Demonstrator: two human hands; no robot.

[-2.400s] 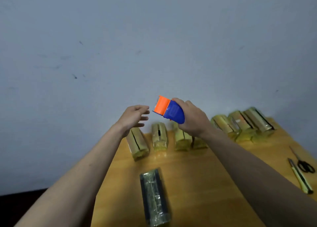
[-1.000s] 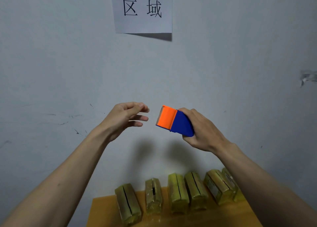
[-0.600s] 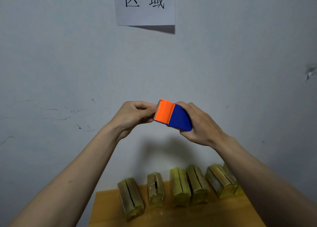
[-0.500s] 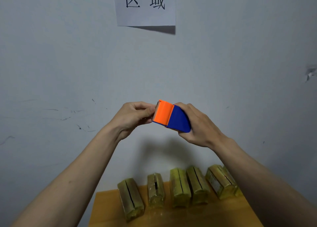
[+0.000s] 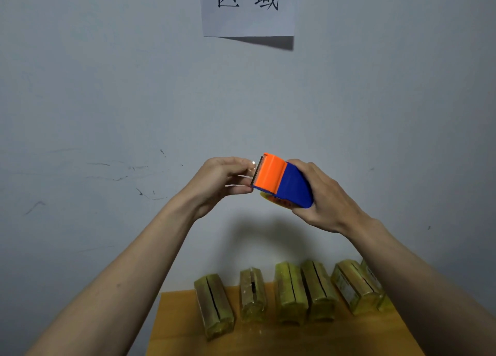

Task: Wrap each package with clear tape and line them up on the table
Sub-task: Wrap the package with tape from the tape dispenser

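A: What writing is showing?
B: A paper sign (image 5: 248,7) on the grey wall (image 5: 107,87) is displaying "区域".
A: Hand status?
B: The right hand (image 5: 326,194) is gripping the blue-and-orange tape dispenser (image 5: 280,181), fingers curled round it. The left hand (image 5: 220,183) is pinching the clear tape end (image 5: 241,179) at the blade.
A: Packages?
B: Six wrapped packages (image 5: 290,292) are standing in a row on the wooden table (image 5: 182,328), against the wall.
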